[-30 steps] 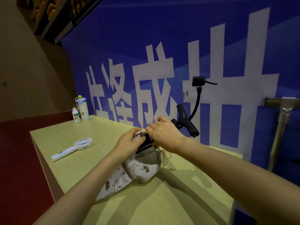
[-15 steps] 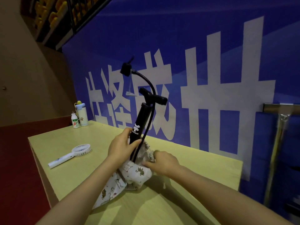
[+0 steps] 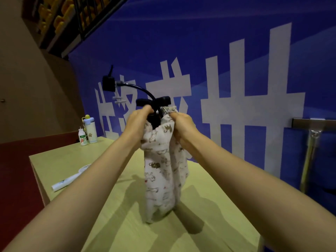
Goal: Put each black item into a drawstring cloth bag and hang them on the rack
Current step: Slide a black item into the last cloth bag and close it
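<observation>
Fingers of the left grip and right grip curl tight on the mouth of the printed drawstring bag — upright on the surface, black air pump handle and hose poking out.

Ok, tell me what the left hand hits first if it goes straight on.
Likely the pump handle: the left hand, holding the bag, points up and away, with the handle just past its fingers. Beyond that, the wall; depth unclear.
</observation>
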A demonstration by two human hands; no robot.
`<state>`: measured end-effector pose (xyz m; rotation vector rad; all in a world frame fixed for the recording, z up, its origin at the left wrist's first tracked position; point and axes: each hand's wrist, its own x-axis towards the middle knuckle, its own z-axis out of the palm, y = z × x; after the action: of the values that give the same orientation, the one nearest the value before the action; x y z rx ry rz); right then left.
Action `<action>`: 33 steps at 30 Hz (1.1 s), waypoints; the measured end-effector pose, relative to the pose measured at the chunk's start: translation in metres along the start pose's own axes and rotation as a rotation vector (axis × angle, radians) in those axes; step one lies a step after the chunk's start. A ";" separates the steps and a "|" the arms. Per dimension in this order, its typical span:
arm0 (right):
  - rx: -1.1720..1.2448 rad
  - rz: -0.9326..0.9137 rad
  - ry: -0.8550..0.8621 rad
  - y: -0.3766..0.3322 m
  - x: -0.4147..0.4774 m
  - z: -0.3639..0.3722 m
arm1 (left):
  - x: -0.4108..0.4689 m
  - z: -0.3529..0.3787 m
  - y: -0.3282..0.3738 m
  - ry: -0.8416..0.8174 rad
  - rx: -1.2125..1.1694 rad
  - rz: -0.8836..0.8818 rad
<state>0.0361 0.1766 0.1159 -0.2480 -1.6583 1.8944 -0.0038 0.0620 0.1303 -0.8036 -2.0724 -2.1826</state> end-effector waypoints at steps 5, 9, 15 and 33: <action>0.061 -0.009 -0.054 0.005 -0.010 -0.008 | 0.004 0.000 -0.012 -0.029 -0.195 -0.235; 0.251 0.001 -0.141 0.002 -0.018 -0.020 | -0.003 -0.001 -0.013 0.022 -0.329 -0.320; 0.347 -0.047 -0.074 -0.009 -0.028 -0.051 | -0.010 0.013 -0.003 0.052 -0.321 -0.301; 0.280 -0.336 0.212 -0.104 -0.161 -0.208 | -0.151 0.153 0.078 -0.367 -0.014 -0.074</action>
<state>0.3042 0.2663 0.1340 -0.0482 -1.1948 1.7489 0.2082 0.1479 0.1429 -1.2292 -2.2768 -2.2280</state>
